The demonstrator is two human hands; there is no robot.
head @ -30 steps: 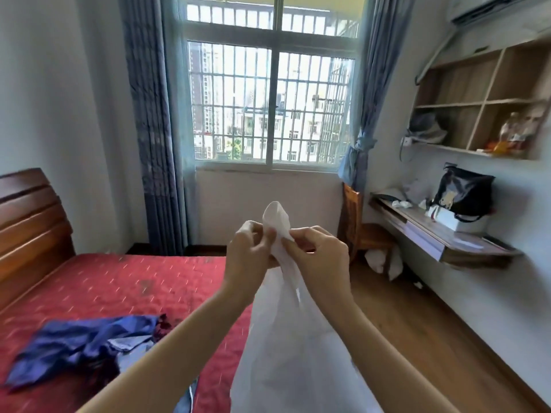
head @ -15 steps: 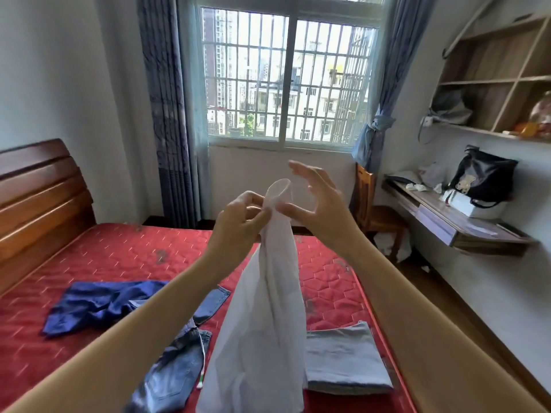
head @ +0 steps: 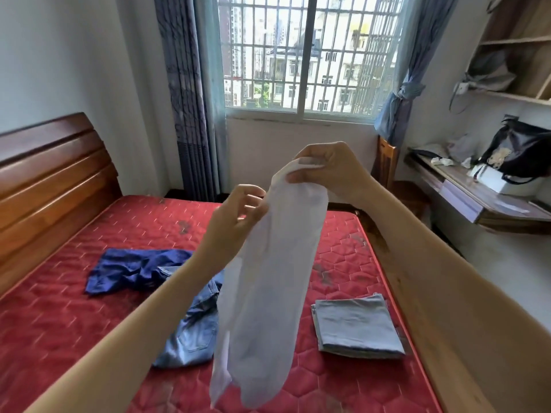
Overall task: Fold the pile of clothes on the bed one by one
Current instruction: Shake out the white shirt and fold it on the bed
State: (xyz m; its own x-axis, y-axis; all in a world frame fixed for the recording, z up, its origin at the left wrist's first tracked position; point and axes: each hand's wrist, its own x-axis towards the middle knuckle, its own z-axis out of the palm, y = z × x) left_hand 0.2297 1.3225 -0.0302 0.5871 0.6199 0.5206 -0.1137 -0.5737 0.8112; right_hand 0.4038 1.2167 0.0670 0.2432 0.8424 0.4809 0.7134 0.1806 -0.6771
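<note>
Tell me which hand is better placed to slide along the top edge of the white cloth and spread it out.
Left, probably. The right hand pinches the thin white cloth at its top, carrying it. The left hand only touches the edge just below, so it seems freer to move.

Right hand: raised highest, fingers curled, pinching the top edge of the white garment; bare forearm running down to the lower right corner. Left hand: lower and beside it, fingers curled, thumb against the cloth's side; bare forearm extending to the lower left.
</note>
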